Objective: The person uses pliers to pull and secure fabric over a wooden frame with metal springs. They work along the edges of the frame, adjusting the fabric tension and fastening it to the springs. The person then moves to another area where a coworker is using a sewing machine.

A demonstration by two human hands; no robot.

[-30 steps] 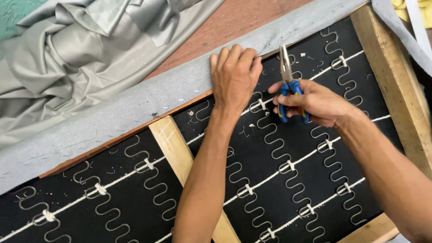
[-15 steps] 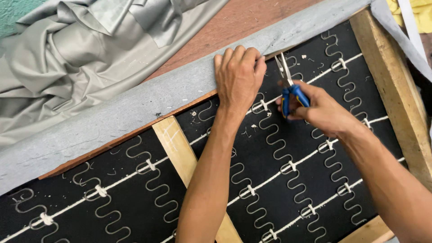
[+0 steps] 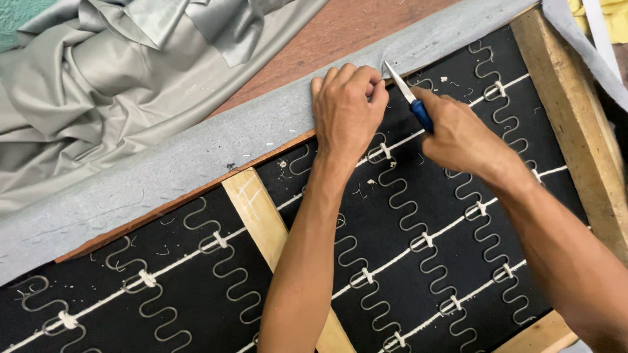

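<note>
Nearest the camera, black backing cloth (image 3: 418, 216) under zigzag wire springs (image 3: 399, 196), tied across by pale cords (image 3: 451, 229); about three cord lines in view, each knotted where it meets a spring. Two forearms reaching up over the springs; between them and to the left, one pale wooden slat (image 3: 252, 209) running diagonally under the left forearm. Right hand (image 3: 461, 137) closed around pliers (image 3: 411, 98) with blue grips and a narrow metal nose; fingers wrapped tight on the grips, nose pointing up-left with its tip at the edge of the grey fabric (image 3: 216, 153), just beside the left fingertips. Left hand (image 3: 347, 111) laid palm down, fingers curled over the fabric edge and pressing on it, gripping nothing else. Grey fabric strip lying along the frame's long rail, speckled with small bits, a thin reddish wood edge showing below it. At right, one thick wooden side rail (image 3: 575, 131) closing off the frame; little free room there. Farther off, bare reddish-brown floor (image 3: 340, 33); beyond, one crumpled silvery-grey cloth (image 3: 98, 78) heaped at upper left.
</note>
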